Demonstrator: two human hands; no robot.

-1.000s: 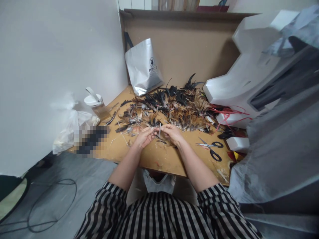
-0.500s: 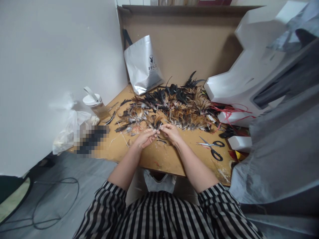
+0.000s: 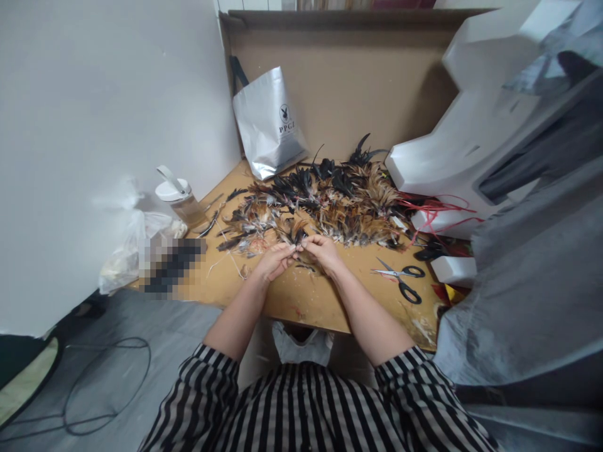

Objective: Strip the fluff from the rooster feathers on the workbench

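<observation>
My left hand (image 3: 277, 260) is closed in a pinch at the base of a small bunch of brown and black feathers (image 3: 293, 230). Close against it, my right hand (image 3: 322, 252) has its thumb and forefinger pinched at the same base. The tips of both hands nearly meet, so the quill ends are mostly hidden. Just beyond, a wide heap of brown feather bunches (image 3: 348, 227) with pale, fluffy bases covers the back of the table. To the right of my hands lies a pair of black-handled scissors (image 3: 400, 274), blades apart.
A silver bag (image 3: 268, 125) leans against the cardboard at the back. On the left stand a white-lidded jar (image 3: 181, 201) and a clear plastic bag (image 3: 141, 245). Red strings (image 3: 438, 213) hang by the white foam block (image 3: 424, 163) on the right. Scraps dot the wooden table (image 3: 306, 307).
My right fingertips have shifted slightly left, closer to my left fingertips at the feather base. The feathers and scissors stay in place.
</observation>
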